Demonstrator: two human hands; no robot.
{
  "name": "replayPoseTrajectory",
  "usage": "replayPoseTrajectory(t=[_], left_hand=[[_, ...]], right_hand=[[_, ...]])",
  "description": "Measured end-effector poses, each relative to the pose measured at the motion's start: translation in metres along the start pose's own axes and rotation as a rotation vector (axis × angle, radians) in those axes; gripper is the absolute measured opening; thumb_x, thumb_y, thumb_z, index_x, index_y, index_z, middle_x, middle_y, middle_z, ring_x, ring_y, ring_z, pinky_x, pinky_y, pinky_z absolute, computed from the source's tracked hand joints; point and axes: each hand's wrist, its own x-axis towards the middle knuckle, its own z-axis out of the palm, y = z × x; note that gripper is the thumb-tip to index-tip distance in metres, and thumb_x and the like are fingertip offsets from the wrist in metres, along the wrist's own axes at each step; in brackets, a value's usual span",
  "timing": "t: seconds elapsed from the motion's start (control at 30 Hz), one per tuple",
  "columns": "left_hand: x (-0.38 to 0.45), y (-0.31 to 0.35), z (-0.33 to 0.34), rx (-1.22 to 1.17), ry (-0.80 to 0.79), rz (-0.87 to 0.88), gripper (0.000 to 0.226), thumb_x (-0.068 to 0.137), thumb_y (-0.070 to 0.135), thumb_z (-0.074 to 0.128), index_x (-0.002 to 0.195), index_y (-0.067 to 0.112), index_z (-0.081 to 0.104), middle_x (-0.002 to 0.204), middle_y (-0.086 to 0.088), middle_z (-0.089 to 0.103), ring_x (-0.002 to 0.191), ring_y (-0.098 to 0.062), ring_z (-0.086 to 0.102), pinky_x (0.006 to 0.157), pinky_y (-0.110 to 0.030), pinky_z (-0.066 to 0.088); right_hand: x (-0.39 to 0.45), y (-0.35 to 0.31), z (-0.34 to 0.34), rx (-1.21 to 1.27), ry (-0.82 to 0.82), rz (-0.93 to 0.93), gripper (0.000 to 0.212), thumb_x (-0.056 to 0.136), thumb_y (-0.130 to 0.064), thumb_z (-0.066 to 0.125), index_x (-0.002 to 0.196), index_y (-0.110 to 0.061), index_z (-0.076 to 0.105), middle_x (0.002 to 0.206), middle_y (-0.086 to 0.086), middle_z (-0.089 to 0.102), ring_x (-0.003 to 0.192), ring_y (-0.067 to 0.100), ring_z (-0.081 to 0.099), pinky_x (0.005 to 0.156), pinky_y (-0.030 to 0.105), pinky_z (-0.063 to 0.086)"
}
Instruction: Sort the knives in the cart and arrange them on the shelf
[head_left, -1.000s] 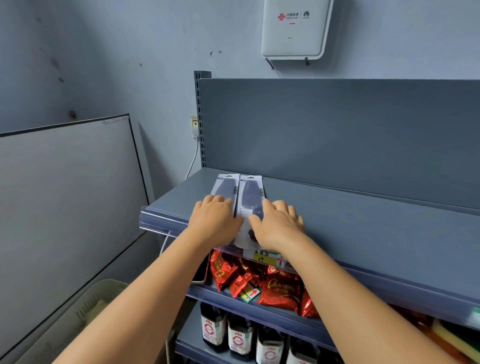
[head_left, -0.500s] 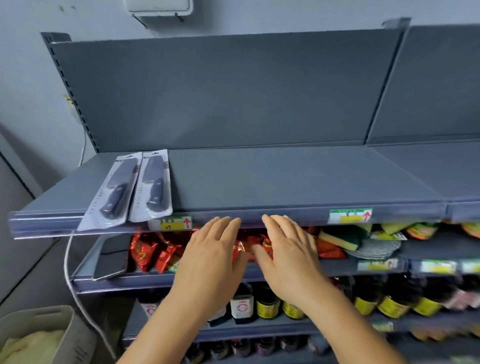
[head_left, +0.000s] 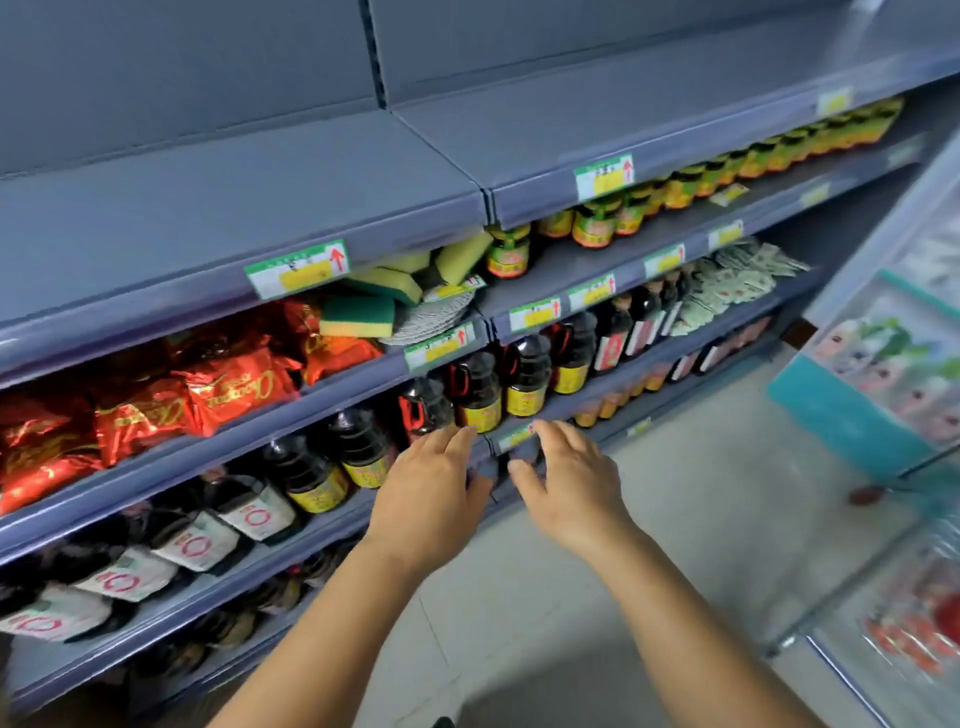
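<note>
Head view: a grey shop shelf unit seen at a slant, with both bare forearms reaching forward in front of it.
Left hand (head_left: 428, 480): held out palm down in front of the lower shelves, fingers (head_left: 452, 436) straight and close together, holding nothing.
Right hand (head_left: 569, 480): just beside the left one, palm down, fingers (head_left: 558, 434) loosely spread and relaxed, holding nothing; the thumb points toward the left hand.
Top shelf (head_left: 234, 208): flat grey board running across the upper half of the frame, with green-and-yellow price tags (head_left: 298, 269) clipped to its front edge.
Knives: none can be seen in this frame, neither on the top shelf nor in either hand; the cart cannot be seen either.
Second shelf: red snack bags (head_left: 228, 387) on the left, yellow-and-green sponges (head_left: 358, 316) in the middle, small jars (head_left: 509, 252) with green and red labels running off to the right.
Third shelf: dark sauce bottles (head_left: 524, 376) with yellow labels, standing in a row just beyond the fingertips.
Fourth shelf: dark bottles with white labels (head_left: 197, 545), at the lower left.
Floor (head_left: 701, 519): pale, under and to the right of the arms.
Right edge: a glass-fronted case (head_left: 893, 364) with coloured packets behind it, blurred.
</note>
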Motion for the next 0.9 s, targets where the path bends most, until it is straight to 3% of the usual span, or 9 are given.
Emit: replayPoseTrajectory(t=[0.13,0.43,0.63,0.8,0.9], left_hand=[[0.023,0.076,0.053,-0.012,-0.112,0.068,0.05,0.094,0.035,0.049,0.14,0.019,0.039,0.138,0.0,0.046,0.126,-0.021,0.043,0.099,-0.031,0.038],[0.063,0.234,0.151,-0.002,-0.377,0.282,0.055,0.098,0.037,0.043,0.148,0.02,0.027,0.151,0.002,0.032,0.138,-0.017,0.031,0.11,-0.029,0.027],[0.087,0.316,0.196,0.028,-0.533,0.52,0.055,0.099,0.036,0.04,0.15,0.021,0.024,0.153,0.002,0.029,0.138,-0.015,0.028,0.11,-0.026,0.021],[0.109,0.375,0.221,0.019,-0.63,0.712,0.05,0.098,0.031,0.042,0.145,0.02,0.031,0.144,0.0,0.04,0.129,-0.019,0.04,0.102,-0.03,0.034],[0.115,0.408,0.231,-0.006,-0.653,0.809,0.045,0.097,0.03,0.042,0.141,0.02,0.037,0.14,-0.002,0.044,0.126,-0.02,0.042,0.099,-0.031,0.038]], right_hand=[[-0.016,0.095,-0.016,0.013,-0.013,0.17,0.057,0.098,-0.044,0.038,0.147,-0.018,0.027,0.152,0.001,0.028,0.141,0.02,0.022,0.109,0.036,0.023],[-0.069,0.271,-0.044,0.081,0.053,0.511,0.056,0.098,-0.045,0.038,0.146,-0.017,0.03,0.149,0.002,0.034,0.136,0.023,0.031,0.108,0.034,0.029],[-0.096,0.342,-0.059,0.191,0.154,0.78,0.055,0.097,-0.042,0.043,0.144,-0.017,0.033,0.148,0.004,0.035,0.135,0.024,0.034,0.108,0.033,0.028],[-0.114,0.384,-0.075,0.239,0.303,0.982,0.046,0.095,-0.04,0.047,0.134,-0.017,0.045,0.133,0.006,0.05,0.12,0.027,0.047,0.097,0.035,0.037],[-0.123,0.405,-0.083,0.267,0.361,1.088,0.047,0.095,-0.042,0.047,0.134,-0.017,0.045,0.136,0.006,0.049,0.122,0.026,0.047,0.099,0.036,0.038]])
